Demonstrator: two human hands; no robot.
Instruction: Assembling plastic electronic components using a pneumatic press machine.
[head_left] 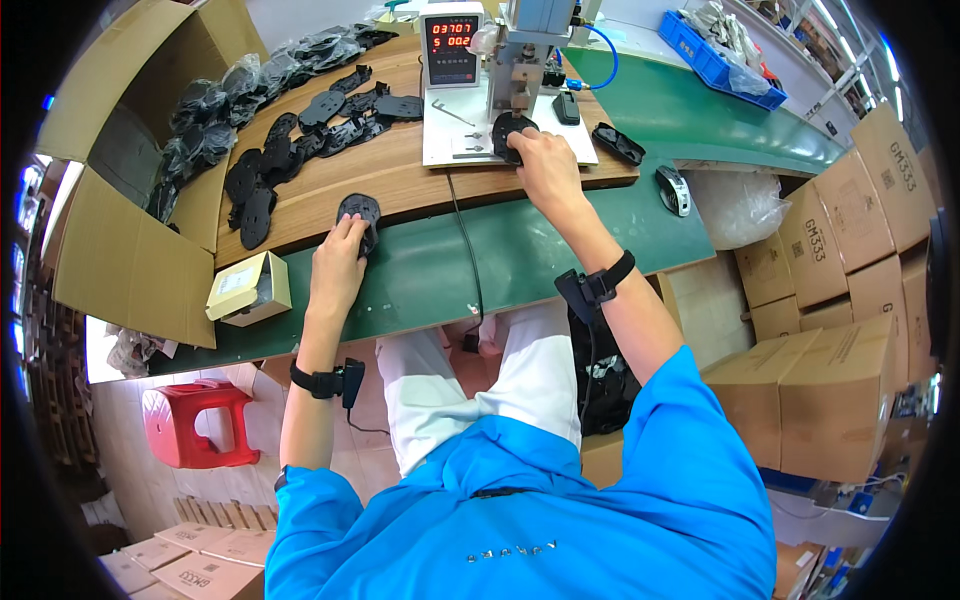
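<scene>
My right hand [548, 165] grips a black oval plastic shell [508, 132], holding it on the white base plate [455, 140] under the metal press head [518, 85]. Its fingertips partly cover the shell. To the left, my left hand [339, 262] has its fingers closed on the near part of another black plastic shell [362, 208], at the front edge of the wooden board [420, 190]. Many similar black shells [320, 110] lie spread over the board's left side. One more dark shell [618, 143] rests right of the base plate.
An open cardboard box [130, 255] with bagged black parts [200, 130] stands at left, beside a small cream box [250, 290]. A display unit [452, 50] adjoins the press. A computer mouse [673, 190] lies on the green table [640, 230]. Cartons [815, 390] stack at right; a red stool [200, 425] stands lower left.
</scene>
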